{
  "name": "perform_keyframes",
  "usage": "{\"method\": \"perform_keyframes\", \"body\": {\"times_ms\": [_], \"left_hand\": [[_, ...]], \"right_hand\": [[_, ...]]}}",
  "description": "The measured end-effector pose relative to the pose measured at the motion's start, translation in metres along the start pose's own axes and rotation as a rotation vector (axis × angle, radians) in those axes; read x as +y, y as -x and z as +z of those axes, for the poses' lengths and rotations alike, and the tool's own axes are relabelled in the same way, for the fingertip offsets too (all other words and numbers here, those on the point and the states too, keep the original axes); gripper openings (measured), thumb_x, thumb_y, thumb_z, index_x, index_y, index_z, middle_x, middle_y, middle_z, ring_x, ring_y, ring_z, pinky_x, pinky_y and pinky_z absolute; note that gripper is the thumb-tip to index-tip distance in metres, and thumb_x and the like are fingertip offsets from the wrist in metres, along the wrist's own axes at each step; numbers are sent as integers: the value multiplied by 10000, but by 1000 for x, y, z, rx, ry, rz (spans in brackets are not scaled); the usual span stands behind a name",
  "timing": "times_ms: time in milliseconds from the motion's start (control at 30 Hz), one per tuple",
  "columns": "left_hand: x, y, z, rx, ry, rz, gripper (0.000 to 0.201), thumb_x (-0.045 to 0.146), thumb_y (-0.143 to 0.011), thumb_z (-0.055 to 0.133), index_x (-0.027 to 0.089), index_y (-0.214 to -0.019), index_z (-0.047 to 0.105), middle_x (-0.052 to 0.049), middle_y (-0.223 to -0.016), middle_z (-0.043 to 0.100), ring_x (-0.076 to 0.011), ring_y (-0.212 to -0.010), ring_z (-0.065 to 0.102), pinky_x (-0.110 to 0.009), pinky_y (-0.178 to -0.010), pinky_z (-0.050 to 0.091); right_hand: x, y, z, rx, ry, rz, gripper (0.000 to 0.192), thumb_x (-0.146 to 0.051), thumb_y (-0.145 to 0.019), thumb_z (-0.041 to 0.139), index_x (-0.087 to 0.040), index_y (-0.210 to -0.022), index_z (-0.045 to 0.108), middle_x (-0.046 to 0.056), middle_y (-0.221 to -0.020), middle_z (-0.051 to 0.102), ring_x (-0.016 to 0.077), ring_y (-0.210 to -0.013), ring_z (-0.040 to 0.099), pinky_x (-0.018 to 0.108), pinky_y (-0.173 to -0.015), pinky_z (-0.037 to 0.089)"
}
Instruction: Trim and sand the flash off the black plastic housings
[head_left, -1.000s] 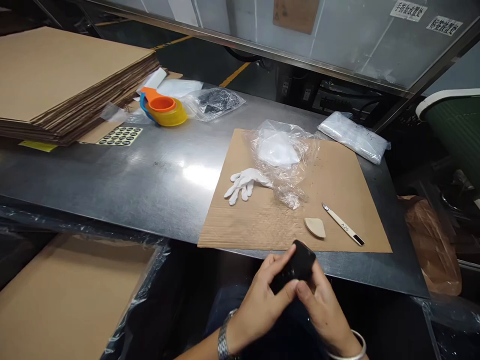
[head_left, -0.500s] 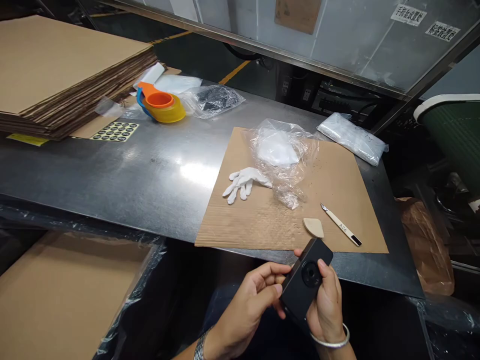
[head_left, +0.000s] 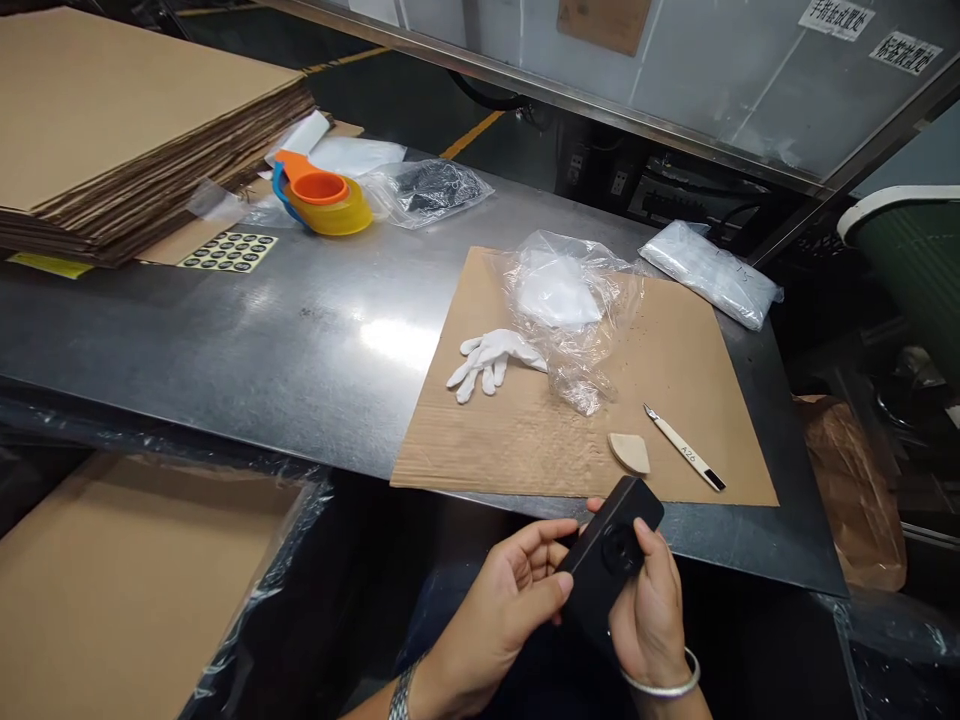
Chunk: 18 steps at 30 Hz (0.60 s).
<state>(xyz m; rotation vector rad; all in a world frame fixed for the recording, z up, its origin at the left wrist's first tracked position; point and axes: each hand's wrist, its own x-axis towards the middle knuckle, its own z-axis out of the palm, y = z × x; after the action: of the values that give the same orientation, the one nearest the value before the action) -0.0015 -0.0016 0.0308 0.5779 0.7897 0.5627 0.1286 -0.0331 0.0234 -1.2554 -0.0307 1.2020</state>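
Observation:
A black, rounded rectangular device with a round lens-like recess [head_left: 598, 565] is held tilted between both hands, just off the table's front edge. My left hand [head_left: 510, 595] grips its left side with thumb and fingertips. On the other side, my right hand [head_left: 651, 605] is closed around the device, thumb on its face near the recess. Just beyond lies a beige wedge-shaped pad [head_left: 628, 453] on a cardboard sheet [head_left: 690, 375]. Right of the pad rests a craft knife [head_left: 684, 447] marked A26. A white glove [head_left: 495, 362] lies farther left, beside crumpled clear plastic [head_left: 581, 385].
A cardboard stack [head_left: 135, 110] fills the table's back left. Near it are a yellow tape roll on an orange dispenser [head_left: 322, 190], a sticker sheet [head_left: 231, 253] and a bag of dark bits [head_left: 439, 190]. A plastic packet [head_left: 709, 272] lies back right. A cardboard-filled bin [head_left: 142, 580] stands lower left.
The device is tipped slightly, its round recess now darker. My left fingers have shifted a little along its edge. The camera view has moved slightly.

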Motion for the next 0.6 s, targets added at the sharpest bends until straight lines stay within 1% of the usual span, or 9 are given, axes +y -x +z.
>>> {"method": "perform_keyframes", "body": {"times_ms": [67, 133, 233, 333, 433, 500, 533, 600], "left_hand": [[-3, 1, -1, -7, -68, 38, 453, 281, -699, 690, 174, -1119, 557, -35, -881, 567, -131, -794, 498, -246, -701, 406], [-5, 4, -1, -14, -161, 56, 456, 277, -709, 681, 194, -1138, 551, -33, -908, 556, -140, -826, 494, -259, -740, 394], [-6, 7, 0, -29, -280, 68, 438, 270, -743, 642, 212, -1165, 540, -41, -934, 566, -153, -829, 491, -271, -730, 390], [-4, 9, 3, -55, -295, 65, 415, 251, -754, 628, 211, -1161, 554, -48, -948, 592, -158, -833, 498, -277, -746, 390], [-3, 7, 4, -71, -157, 55, 395, 232, -716, 672, 195, -1103, 600, -46, -926, 611, -149, -824, 506, -262, -754, 392], [-2, 4, 3, -58, 39, 16, 362, 241, -684, 702, 170, -1033, 637, -38, -849, 612, -118, -732, 502, -220, -658, 397], [-1, 2, 2, -49, 160, -26, 337, 249, -679, 703, 152, -997, 651, -33, -799, 602, -98, -670, 488, -198, -592, 384], [-2, -2, 0, -52, 418, -149, 272, 246, -684, 688, 119, -923, 667, -17, -711, 570, -62, -564, 448, -163, -486, 333]], "right_hand": [[0, -1, 1, -1, -48, 9, 328, -473, -786, 571, -200, -960, 622, 25, -898, 664, 154, -761, 599, 276, -658, 498], [-1, -1, 2, 5, -73, -11, 361, -516, -772, 578, -237, -999, 608, 2, -896, 657, 136, -738, 592, 265, -652, 499], [-1, -2, 2, 4, -71, -34, 367, -480, -743, 635, -254, -1029, 594, -17, -862, 642, 117, -718, 584, 253, -672, 497], [0, -3, 1, 3, -47, -21, 350, -436, -745, 649, -258, -1041, 595, -23, -831, 632, 109, -710, 576, 239, -673, 491], [0, -5, 0, 20, -9, -56, 292, -426, -760, 633, -246, -989, 624, -14, -835, 641, 126, -749, 584, 251, -693, 492], [-1, -6, -1, 21, 9, -98, 235, -413, -777, 617, -225, -913, 649, 4, -852, 653, 146, -795, 593, 274, -723, 493], [-2, -7, -2, 7, 8, -112, 223, -407, -788, 606, -219, -896, 654, 12, -869, 658, 154, -823, 596, 283, -739, 492], [-4, -7, -3, -53, -10, -113, 239, -406, -811, 578, -229, -958, 645, 20, -944, 659, 163, -893, 594, 291, -774, 485]]}}
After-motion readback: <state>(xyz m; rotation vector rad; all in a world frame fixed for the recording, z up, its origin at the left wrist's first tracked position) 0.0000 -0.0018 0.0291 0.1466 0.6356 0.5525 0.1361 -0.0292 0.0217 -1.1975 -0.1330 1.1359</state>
